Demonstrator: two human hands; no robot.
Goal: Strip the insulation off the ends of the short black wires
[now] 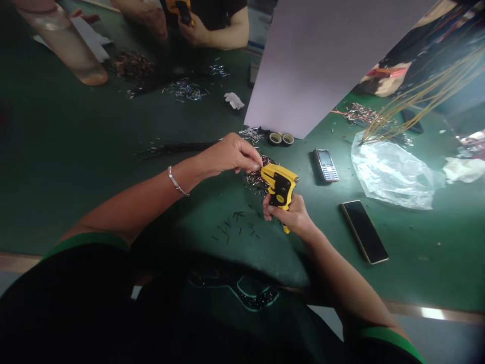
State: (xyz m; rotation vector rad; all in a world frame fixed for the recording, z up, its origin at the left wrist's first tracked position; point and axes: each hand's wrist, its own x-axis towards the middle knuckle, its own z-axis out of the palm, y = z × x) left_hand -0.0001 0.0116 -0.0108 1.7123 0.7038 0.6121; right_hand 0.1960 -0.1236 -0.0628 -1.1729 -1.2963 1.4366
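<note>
My right hand [291, 215] is wrapped round the handles of a yellow and black wire stripper [280, 184], its head tilted toward the left. At the stripper's jaws, the thumb and forefinger of my left hand [237, 154] are pinched together; whatever lies between them is too small to make out. Beneath the tool is a heap of short dark wires with bare copper ends [254, 181]. A bundle of long black wires [182, 147] runs out to the left behind my left wrist. Bits of cut black insulation [237, 227] lie scattered on the green table [151, 212] in front of me.
Behind the heap stand a pale upright board [303, 65], two tape rolls [281, 138] and small silvery pieces [252, 134]. To the right are a keypad phone [326, 165], a smartphone [364, 232] and a plastic bag [394, 174]. A co-worker's hand [195, 33] holds another yellow tool opposite.
</note>
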